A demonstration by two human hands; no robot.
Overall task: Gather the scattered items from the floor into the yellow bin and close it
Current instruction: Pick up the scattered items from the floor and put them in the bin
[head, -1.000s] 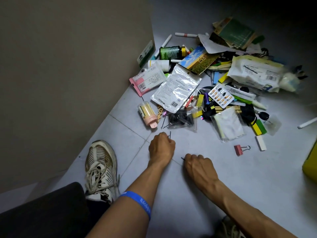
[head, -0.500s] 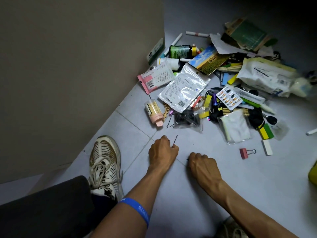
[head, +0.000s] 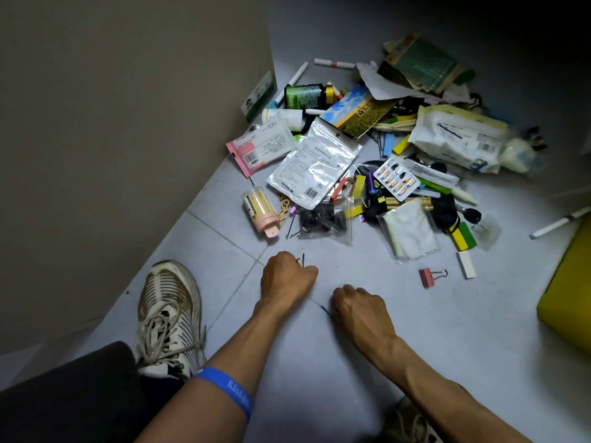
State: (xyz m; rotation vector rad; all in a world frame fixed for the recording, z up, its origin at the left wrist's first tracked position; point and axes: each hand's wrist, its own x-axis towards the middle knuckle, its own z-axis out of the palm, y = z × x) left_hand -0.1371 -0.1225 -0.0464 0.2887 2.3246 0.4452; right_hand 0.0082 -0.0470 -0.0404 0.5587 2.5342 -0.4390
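The grey tiled floor (head: pixel 383 362) spreads under both my arms, and a tall beige panel (head: pixel 128 123) rises to the left of my left hand. At the far right of my right hand, well apart from it, stands the yellow bin (head: pixel 569 302), only its corner in view.

Beyond both hands lies the heap of scattered items (head: pixel 383 161), none of it in the bin. Farthest from me is a green booklet (head: pixel 425 67); nearer and to the right is a big white soft pack (head: pixel 457 139). Straight ahead of my left hand is a clear printed pouch (head: pixel 316 164), with a pink-edged packet (head: pixel 259 148) to its left. Closer to my hands sit a small bag of dark hairpins (head: pixel 323 220) and a clear bag holding white cloth (head: pixel 409 230). A toothpick jar with a pink cap (head: pixel 260 209) lies just ahead of my left hand, to its left.

My white sneaker (head: pixel 169 311) is planted left of my left forearm, which wears a blue wristband (head: pixel 227 390).

My left hand (head: pixel 286 278) is clenched round a few dark hairpins (head: pixel 302 261), whose tips stick up out of my fist. My right hand (head: pixel 358 310) is curled knuckles-up on the floor, and a thin dark pin (head: pixel 325 310) pokes out from its left edge, pinched by fingers I can't see.

Ahead and to the right of my right hand lie a pink binder clip (head: pixel 428 276) and a small white eraser (head: pixel 466 265), just beside each other.
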